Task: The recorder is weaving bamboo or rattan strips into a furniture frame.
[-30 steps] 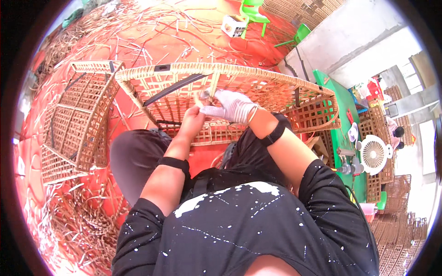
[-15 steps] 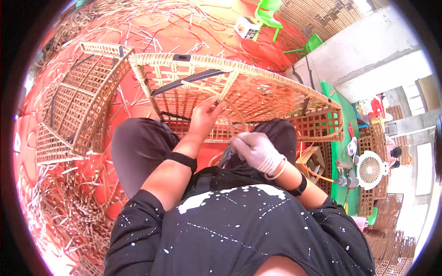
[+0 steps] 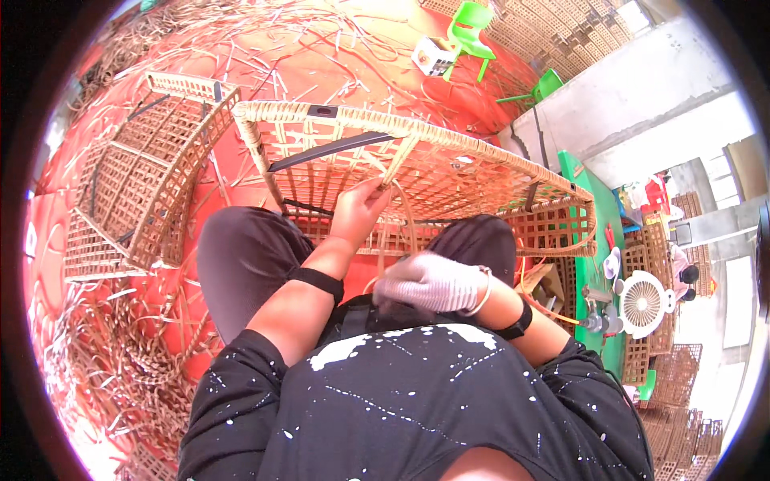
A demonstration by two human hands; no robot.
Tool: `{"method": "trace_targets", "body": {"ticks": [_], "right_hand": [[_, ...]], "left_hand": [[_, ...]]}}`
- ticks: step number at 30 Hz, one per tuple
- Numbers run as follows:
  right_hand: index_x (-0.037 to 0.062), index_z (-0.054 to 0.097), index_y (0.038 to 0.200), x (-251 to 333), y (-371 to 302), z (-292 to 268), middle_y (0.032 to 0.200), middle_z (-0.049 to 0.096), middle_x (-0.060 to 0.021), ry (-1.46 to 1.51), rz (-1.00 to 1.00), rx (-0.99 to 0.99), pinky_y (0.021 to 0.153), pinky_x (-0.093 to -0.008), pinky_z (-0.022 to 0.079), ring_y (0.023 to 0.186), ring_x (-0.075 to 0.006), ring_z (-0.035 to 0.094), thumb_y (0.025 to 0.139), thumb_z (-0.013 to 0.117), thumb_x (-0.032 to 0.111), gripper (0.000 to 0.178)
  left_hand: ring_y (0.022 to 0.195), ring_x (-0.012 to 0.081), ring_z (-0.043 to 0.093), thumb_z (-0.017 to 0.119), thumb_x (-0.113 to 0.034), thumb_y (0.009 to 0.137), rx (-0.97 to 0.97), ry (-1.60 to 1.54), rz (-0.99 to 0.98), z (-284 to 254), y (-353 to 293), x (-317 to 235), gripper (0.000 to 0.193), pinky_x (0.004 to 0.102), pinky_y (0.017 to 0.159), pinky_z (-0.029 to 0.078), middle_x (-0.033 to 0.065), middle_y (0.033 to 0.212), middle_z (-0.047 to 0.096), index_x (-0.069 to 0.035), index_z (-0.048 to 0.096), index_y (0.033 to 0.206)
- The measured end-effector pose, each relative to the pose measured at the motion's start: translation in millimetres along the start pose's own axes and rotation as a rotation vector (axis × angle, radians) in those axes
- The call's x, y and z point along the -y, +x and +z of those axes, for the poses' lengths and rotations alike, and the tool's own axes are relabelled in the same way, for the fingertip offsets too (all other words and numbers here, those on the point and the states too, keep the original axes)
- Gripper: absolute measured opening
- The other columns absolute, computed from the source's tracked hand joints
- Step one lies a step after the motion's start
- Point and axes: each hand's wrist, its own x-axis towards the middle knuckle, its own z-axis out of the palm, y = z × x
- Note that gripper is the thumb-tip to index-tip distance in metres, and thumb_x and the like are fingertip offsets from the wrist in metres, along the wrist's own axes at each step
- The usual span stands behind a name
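Note:
A large woven cane frame (image 3: 473,152) with an open lattice stands in front of me, its wrapped rim uppermost and its lower part between my knees. My bare left hand (image 3: 359,210) is closed, pinching a cane strip where it meets the wrapped crosspiece (image 3: 401,160) of the frame. From there the pale cane strip (image 3: 411,212) bows down toward my lap. My right hand (image 3: 431,282), in a white knitted glove, is closed on the strip's lower part close to my waist; its fingertips are blurred. A black bar (image 3: 337,149) braces the frame's left corner.
Another woven cane frame (image 3: 148,168) stands at the left on the red floor covering (image 3: 321,48). Loose cane strips (image 3: 120,361) lie heaped at lower left. A green table (image 3: 589,289), a white fan (image 3: 644,301) and a green chair (image 3: 472,32) are to the right.
My gloved right hand has moved left and down toward my waist, drawing the strip with it. My left hand stays at the crosspiece. The view has shifted slightly.

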Motion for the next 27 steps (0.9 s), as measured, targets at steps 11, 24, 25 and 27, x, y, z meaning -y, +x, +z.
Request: {"method": "trace_targets", "body": {"ticks": [11,24,25,27], "right_hand": [[0.004,0.06,0.099,-44,35,-36,0.072,0.059,-0.0066,0.196,-0.001,-0.661,0.056,-0.0233,0.047,0.065,-0.0082,0.058,0.083,0.06,0.03,0.03],[0.0058,0.059,0.099,-49,86,-82,0.089,0.062,-0.0173,-0.495,-0.381,-0.733,0.069,-0.0404,0.048,0.081,-0.0338,0.06,0.087,0.049,0.036,0.034],[0.0058,0.059,0.099,-51,81,-81,0.089,0.062,-0.0173,-0.499,-0.38,-0.731,0.069,-0.0404,0.048,0.081,-0.0338,0.06,0.087,0.049,0.036,0.034],[0.0074,0.058,0.095,-54,74,-78,0.092,0.061,-0.0177,-0.922,-0.146,-0.808,0.069,-0.0416,0.048,0.081,-0.0321,0.061,0.087,0.047,0.038,0.033]], "left_hand": [[0.067,0.0119,0.059,0.048,-0.026,0.092,0.047,0.0,-0.031,5,10,21,0.031,0.0249,0.06,0.05,0.0086,0.088,0.062,0.002,0.058,0.102],[0.085,0.014,0.059,0.046,-0.023,0.092,0.171,-0.545,-0.228,2,9,8,0.032,0.0269,0.072,0.049,0.0066,0.096,0.061,0.003,0.055,0.107],[0.09,0.0151,0.058,0.046,-0.023,0.092,0.165,-0.478,-0.169,3,9,4,0.033,0.0276,0.073,0.048,0.0066,0.1,0.061,0.005,0.053,0.109],[0.091,0.0151,0.058,0.048,-0.022,0.091,0.106,-0.432,-0.162,1,8,-2,0.034,0.0282,0.076,0.047,0.0071,0.1,0.061,0.004,0.052,0.112]]}}
